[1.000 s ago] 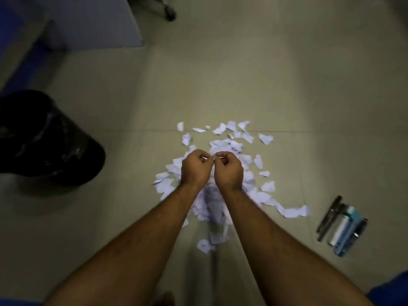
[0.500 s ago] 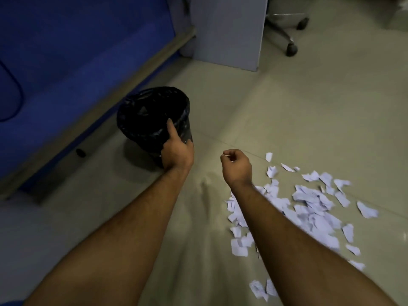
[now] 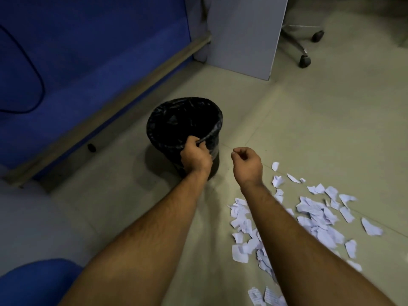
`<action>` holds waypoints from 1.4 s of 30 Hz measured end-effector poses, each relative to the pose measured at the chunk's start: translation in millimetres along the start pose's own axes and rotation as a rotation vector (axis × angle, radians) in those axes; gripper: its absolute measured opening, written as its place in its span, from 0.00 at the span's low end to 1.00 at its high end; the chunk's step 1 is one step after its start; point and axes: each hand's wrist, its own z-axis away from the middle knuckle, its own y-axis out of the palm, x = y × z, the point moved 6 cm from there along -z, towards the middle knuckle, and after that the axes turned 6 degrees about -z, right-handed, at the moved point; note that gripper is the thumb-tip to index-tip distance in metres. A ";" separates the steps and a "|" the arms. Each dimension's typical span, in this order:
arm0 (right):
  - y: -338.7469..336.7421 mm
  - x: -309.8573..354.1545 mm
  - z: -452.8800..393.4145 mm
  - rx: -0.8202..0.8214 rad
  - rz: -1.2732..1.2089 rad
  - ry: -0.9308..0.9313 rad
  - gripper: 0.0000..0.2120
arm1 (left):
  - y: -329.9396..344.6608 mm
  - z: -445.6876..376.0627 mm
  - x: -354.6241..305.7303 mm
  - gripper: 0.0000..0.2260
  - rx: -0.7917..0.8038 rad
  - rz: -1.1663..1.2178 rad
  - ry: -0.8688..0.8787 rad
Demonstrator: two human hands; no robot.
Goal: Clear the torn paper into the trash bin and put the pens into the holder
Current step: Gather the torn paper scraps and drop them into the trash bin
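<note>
**A:** 2 hands in view, going left to right: left hand [image 3: 195, 156] is clamped on the near rim of the trash bin [image 3: 176, 120], which stands upright with its mouth facing up.

**B:** Right hand [image 3: 247, 162] is curled closed just beside it; can't tell what's inside. Torn paper [image 3: 318, 215] is scattered on the floor [image 3: 331, 120] at right. Probably light and flimsy, so scoop handfuls.

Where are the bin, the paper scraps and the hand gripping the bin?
trash bin [image 3: 176, 111], head view, far rim.
torn paper [image 3: 318, 217], head view, middle of pile.
left hand [image 3: 195, 156], head view, back of hand.
</note>
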 end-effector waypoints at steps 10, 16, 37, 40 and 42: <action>-58.1 -2.0 8.3 -0.052 -0.040 0.027 0.05 | 6.6 90.3 -20.6 0.15 0.027 -0.144 0.230; -71.3 2.2 15.8 -0.023 -0.060 0.031 0.06 | 12.4 118.7 -27.7 0.15 0.073 -0.171 0.402; -253.4 -190.9 110.4 -0.087 1.054 0.268 0.32 | 193.3 270.6 124.1 0.45 0.914 -1.342 0.732; -249.6 -198.3 111.1 -0.017 1.017 0.263 0.33 | 193.2 277.1 116.1 0.34 0.875 -1.305 0.805; -244.5 -199.5 107.9 -0.003 1.026 0.271 0.37 | 192.9 274.6 110.1 0.25 0.856 -1.239 0.818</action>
